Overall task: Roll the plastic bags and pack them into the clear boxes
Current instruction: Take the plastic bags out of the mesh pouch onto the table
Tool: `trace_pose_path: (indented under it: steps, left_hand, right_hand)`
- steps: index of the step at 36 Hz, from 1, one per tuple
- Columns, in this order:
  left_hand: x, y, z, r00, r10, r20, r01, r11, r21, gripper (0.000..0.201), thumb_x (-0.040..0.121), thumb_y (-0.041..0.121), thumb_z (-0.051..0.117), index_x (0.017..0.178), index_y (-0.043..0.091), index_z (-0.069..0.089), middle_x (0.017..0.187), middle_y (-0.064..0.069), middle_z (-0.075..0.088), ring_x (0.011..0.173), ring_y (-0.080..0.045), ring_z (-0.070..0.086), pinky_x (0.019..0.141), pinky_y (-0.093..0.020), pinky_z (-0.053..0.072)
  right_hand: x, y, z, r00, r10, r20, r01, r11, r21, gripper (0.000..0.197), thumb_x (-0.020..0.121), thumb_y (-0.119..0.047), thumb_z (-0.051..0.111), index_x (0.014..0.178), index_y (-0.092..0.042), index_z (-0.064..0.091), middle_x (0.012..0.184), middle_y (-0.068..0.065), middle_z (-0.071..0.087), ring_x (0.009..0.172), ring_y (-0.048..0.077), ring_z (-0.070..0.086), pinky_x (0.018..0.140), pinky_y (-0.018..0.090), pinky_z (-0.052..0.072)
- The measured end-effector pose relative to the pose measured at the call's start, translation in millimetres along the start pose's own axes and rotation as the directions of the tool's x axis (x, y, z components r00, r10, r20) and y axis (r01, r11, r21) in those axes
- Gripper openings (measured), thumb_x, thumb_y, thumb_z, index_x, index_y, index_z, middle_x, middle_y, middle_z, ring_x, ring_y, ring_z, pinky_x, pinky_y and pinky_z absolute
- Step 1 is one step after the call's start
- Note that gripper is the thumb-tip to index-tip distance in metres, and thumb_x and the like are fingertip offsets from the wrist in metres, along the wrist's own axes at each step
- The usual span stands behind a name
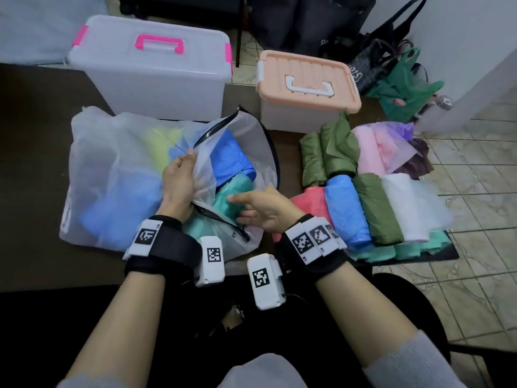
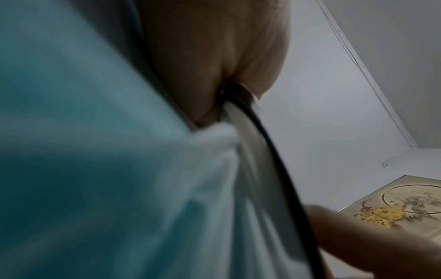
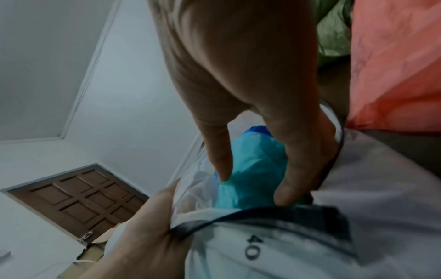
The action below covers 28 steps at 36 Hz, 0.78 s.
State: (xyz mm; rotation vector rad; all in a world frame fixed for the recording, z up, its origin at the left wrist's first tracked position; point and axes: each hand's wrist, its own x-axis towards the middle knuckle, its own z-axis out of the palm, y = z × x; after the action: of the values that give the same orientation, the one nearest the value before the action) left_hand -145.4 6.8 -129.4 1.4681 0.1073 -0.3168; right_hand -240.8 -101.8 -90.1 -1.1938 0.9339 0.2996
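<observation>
- A teal crumpled plastic bag (image 1: 232, 196) sits in the mouth of a large translucent white zip pouch with a black zipper edge (image 1: 112, 175), which lies on the dark bench (image 1: 33, 130) toward its near edge, left of centre.
- The right hand (image 1: 261, 208) reaches into the pouch mouth; its fingers (image 3: 220, 160) are curled down onto the teal bag, thumb and forefinger either side of it.
- The left hand (image 1: 179, 177) pinches the pouch's upper flap at the zipper edge, fingers clamped on it, holding the mouth wide.
- Blue and yellow-green bags show through the pouch wall.
- On the bench's right side lie rolled plastic bags (image 1: 361, 203) in two rows: olive green, pink, red, blue, white and teal, touching one another.
- At the far edge stand a large clear lidded box with pink handle and latches (image 1: 151, 77) and, right of it, a smaller clear box with a peach lid and white handle (image 1: 305, 93), both closed.
</observation>
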Motion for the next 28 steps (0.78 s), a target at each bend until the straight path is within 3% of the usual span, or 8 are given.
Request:
trace_pose_path:
  steps: [6, 9, 12, 15, 19, 22, 26, 28]
  left_hand:
    - [-2, 3, -1, 1.0, -0.008, 0.005, 0.008, 1.0, -0.006, 0.026, 0.096, 0.031, 0.052, 0.073, 0.02, 0.052, 0.073, -0.002, 0.044, 0.071, -0.015, 0.041, 0.067, -0.031, 0.036]
    - [-3, 5, -2, 1.0, -0.007, 0.004, 0.007, 1.0, -0.022, 0.025, 0.096, 0.032, 0.052, 0.074, 0.02, 0.052, 0.079, -0.005, 0.044, 0.078, -0.017, 0.041, 0.07, -0.032, 0.036]
    - [-4, 6, -2, 1.0, -0.009, -0.001, 0.009, 1.0, -0.014, 0.027, 0.096, 0.03, 0.052, 0.071, 0.02, 0.05, 0.071, 0.0, 0.041, 0.069, -0.014, 0.038, 0.063, -0.029, 0.034]
    - [-4, 7, -2, 1.0, -0.012, 0.007, 0.013, 0.999, -0.042, 0.026, 0.096, 0.03, 0.051, 0.074, 0.019, 0.054, 0.079, -0.006, 0.044, 0.079, -0.019, 0.041, 0.07, -0.032, 0.035]
    - [-5, 9, -2, 0.999, -0.052, 0.014, 0.054, 0.993, -0.101, 0.02, 0.096, 0.03, 0.051, 0.082, 0.02, 0.061, 0.082, -0.004, 0.051, 0.083, -0.02, 0.046, 0.072, -0.032, 0.04]
    - [-3, 10, -1, 0.997, -0.072, 0.011, 0.073, 0.987, -0.146, 0.02, 0.097, 0.029, 0.05, 0.084, 0.019, 0.062, 0.076, 0.0, 0.058, 0.071, -0.016, 0.056, 0.066, -0.025, 0.046]
    - [-1, 10, 1, 0.997, -0.07, -0.03, 0.063, 0.981, -0.185, 0.023, 0.097, 0.027, 0.051, 0.08, 0.018, 0.063, 0.066, 0.006, 0.063, 0.06, -0.007, 0.059, 0.062, -0.022, 0.049]
    - [0, 10, 0, 0.997, -0.075, -0.021, 0.07, 0.978, -0.194, 0.024, 0.097, 0.028, 0.051, 0.08, 0.017, 0.063, 0.068, 0.004, 0.064, 0.061, -0.01, 0.059, 0.066, -0.027, 0.049]
  right_hand:
    - [4, -6, 7, 0.998, 0.065, 0.015, -0.065, 0.998, -0.017, 0.038, 0.08, -0.012, 0.073, 0.113, -0.012, 0.055, 0.086, 0.002, 0.063, 0.076, 0.013, 0.06, 0.065, 0.021, 0.046]
    - [3, -6, 12, 0.998, 0.054, 0.028, -0.054, 0.999, -0.001, 0.042, 0.08, -0.011, 0.073, 0.118, -0.008, 0.055, 0.092, 0.005, 0.065, 0.083, 0.016, 0.062, 0.07, 0.024, 0.05]
    - [3, -3, 19, 1.0, 0.014, 0.001, -0.014, 1.0, -0.013, 0.052, 0.078, -0.011, 0.074, 0.125, -0.003, 0.052, 0.117, 0.01, 0.063, 0.1, 0.021, 0.06, 0.074, 0.027, 0.049]
    - [3, -1, 25, 0.999, -0.012, -0.032, 0.011, 1.0, -0.019, 0.062, 0.072, -0.015, 0.08, 0.125, -0.001, 0.052, 0.122, 0.012, 0.061, 0.109, 0.025, 0.059, 0.075, 0.03, 0.048]
    - [6, 5, 24, 0.996, -0.072, -0.054, 0.07, 0.997, -0.028, 0.058, 0.069, -0.02, 0.081, 0.118, -0.001, 0.056, 0.105, 0.01, 0.066, 0.09, 0.022, 0.064, 0.066, 0.029, 0.05]
    - [4, 7, 17, 0.979, -0.183, -0.094, 0.176, 0.981, -0.083, 0.046, 0.071, -0.022, 0.079, 0.109, -0.006, 0.059, 0.094, 0.005, 0.066, 0.077, 0.016, 0.062, 0.058, 0.024, 0.046]
    - [-7, -13, 2, 0.914, -0.365, -0.179, 0.356, 0.931, -0.082, 0.038, 0.073, -0.012, 0.077, 0.108, -0.007, 0.061, 0.105, 0.006, 0.068, 0.093, 0.018, 0.066, 0.082, 0.031, 0.054]
    - [-16, -29, -10, 0.874, -0.43, -0.227, 0.431, 0.901, -0.049, 0.036, 0.074, -0.011, 0.077, 0.106, -0.005, 0.062, 0.103, 0.007, 0.069, 0.092, 0.019, 0.068, 0.085, 0.035, 0.055]
